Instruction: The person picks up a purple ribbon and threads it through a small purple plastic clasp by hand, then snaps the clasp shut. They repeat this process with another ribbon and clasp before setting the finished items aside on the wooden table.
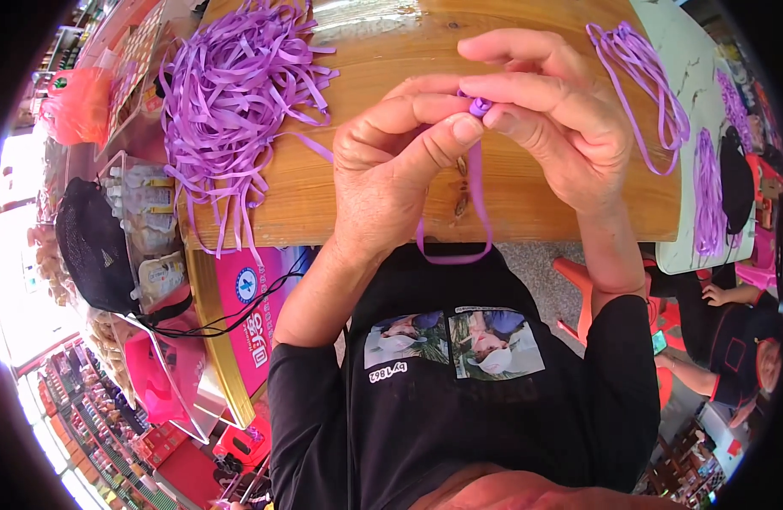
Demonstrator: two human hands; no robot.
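Note:
Above the wooden table, my left hand (395, 157) and my right hand (565, 119) meet at their fingertips. Both pinch a purple ribbon (480, 106), which is bunched into a small roll or knot between the thumbs and forefingers; which of the two I cannot tell. A loop of this ribbon hangs below my hands, past the near table edge. One strand runs left from behind my left hand toward a big tangled heap of purple ribbons (234, 102). To the right of my right hand lies a smaller looped bundle of purple ribbon (646, 89).
The wooden table (383, 204) ends just in front of my body. At left stand a clear box of small bottles (158, 212) and a black mesh bag (94, 242). On a pale table at right lies more purple ribbon (708, 195). Another person (740, 357) sits at the right.

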